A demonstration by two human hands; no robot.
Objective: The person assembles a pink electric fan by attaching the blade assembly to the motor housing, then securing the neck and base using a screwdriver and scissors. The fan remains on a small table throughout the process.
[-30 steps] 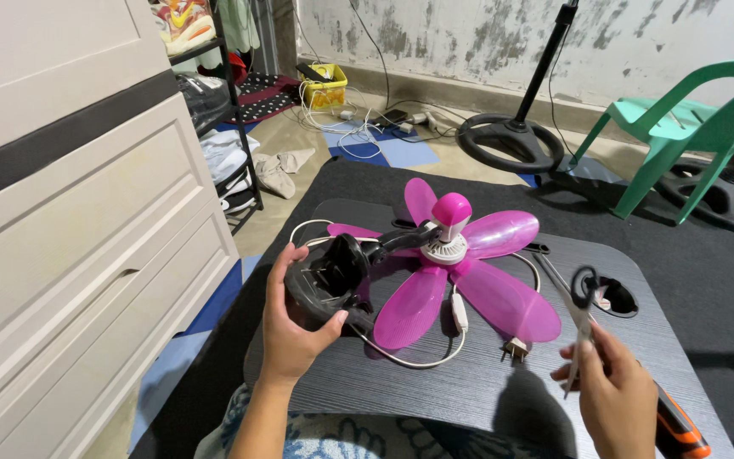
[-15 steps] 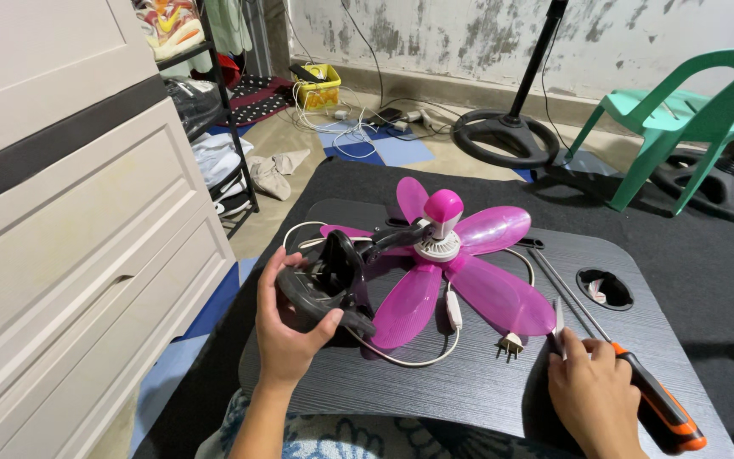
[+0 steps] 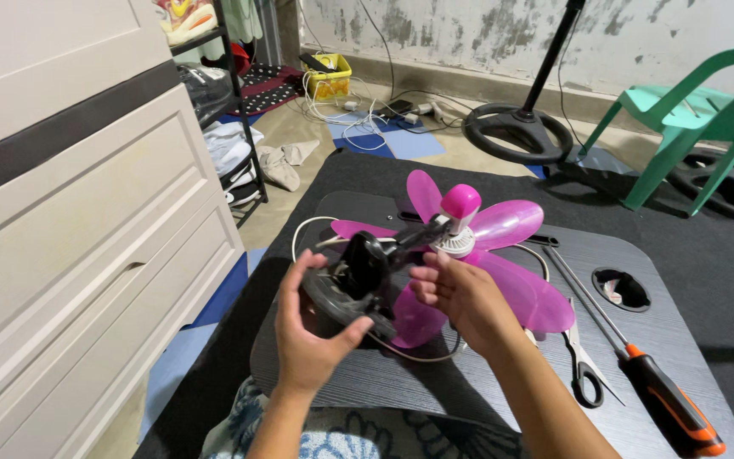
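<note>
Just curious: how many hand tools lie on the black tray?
2: black-handled scissors right of the pink blades, and an orange-and-black-handled screwdriver beside them. The arm may hide others.

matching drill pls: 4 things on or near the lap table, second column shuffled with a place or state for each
1 black clamp base
2 scissors
3 screwdriver
4 green chair

a lies flat beside the screwdriver
b on the floor, far right
c held in the left hand
d orange-and-black handle, at the table's right edge

Pairs: 1-c, 2-a, 3-d, 4-b
</note>
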